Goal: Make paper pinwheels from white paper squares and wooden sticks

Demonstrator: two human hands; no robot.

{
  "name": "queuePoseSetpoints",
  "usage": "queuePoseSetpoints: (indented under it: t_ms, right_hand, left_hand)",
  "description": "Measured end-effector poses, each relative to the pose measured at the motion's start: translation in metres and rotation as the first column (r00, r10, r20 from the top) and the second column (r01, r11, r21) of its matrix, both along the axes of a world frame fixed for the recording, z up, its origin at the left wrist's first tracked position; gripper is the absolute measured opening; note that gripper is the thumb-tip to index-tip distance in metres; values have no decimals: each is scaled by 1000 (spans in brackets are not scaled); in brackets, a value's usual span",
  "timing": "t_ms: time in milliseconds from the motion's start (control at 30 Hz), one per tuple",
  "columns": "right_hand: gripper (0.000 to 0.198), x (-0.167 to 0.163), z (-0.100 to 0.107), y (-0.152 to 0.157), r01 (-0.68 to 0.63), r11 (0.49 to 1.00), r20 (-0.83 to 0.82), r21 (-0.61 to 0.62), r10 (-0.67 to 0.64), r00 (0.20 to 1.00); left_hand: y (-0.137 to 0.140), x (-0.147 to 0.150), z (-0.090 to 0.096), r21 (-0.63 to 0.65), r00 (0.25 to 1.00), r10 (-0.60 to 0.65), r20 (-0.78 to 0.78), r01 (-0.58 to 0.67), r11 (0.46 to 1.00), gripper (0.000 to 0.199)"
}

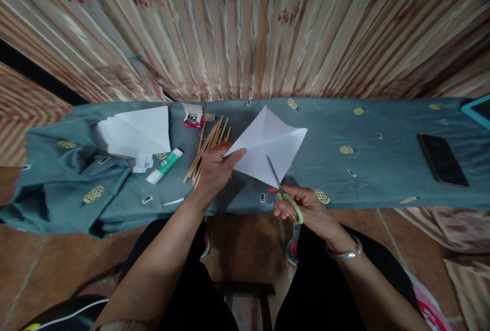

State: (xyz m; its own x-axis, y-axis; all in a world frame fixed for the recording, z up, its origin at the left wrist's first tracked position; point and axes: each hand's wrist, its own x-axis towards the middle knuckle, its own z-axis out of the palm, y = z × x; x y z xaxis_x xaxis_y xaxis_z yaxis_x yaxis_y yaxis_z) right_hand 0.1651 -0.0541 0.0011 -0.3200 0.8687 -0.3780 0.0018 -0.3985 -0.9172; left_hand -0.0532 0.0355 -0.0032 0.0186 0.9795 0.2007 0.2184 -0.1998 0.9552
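My left hand (217, 166) pinches the left corner of a creased white paper sheet (264, 139), held up over the cloth like a diamond. Thumb on top, its other fingers go under the sheet. In my right hand (300, 206) are scissors (293, 207) with pale green handles, fingers through the loops. The blade reaches over the paper's lower corner, pointing up and left; whether the second blade lies beneath the sheet is hidden. Just behind my left hand lies a loose bundle of thin wooden sticks (206, 148).
On the blue-green cloth (325, 116) at left are stacked white papers (143, 129), a glue stick (165, 166), a small red box of metal pieces (193, 116) and a paper sliver (172, 202). A phone (442, 160) lies at right, near a blue-edged device (476, 111). Curtains (245, 29) hang behind.
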Motion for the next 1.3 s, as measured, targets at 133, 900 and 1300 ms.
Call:
queuePoseSetpoints:
  t_ms: [133,900,1300]
  right_hand:
    - [51,1,-2,0,20,999,4,-25,-20,1000]
    - [45,-3,-2,0,78,995,-12,-69,-79,997]
    - [46,-5,-1,1,57,998,-17,-21,-57,998]
  left_hand:
    - [1,0,0,22,1000,-4,16,4,1000,19]
    - [-3,2,-1,38,999,-10,-34,11,999,19]
    - [-6,2,-1,5,999,-35,-34,35,999,24]
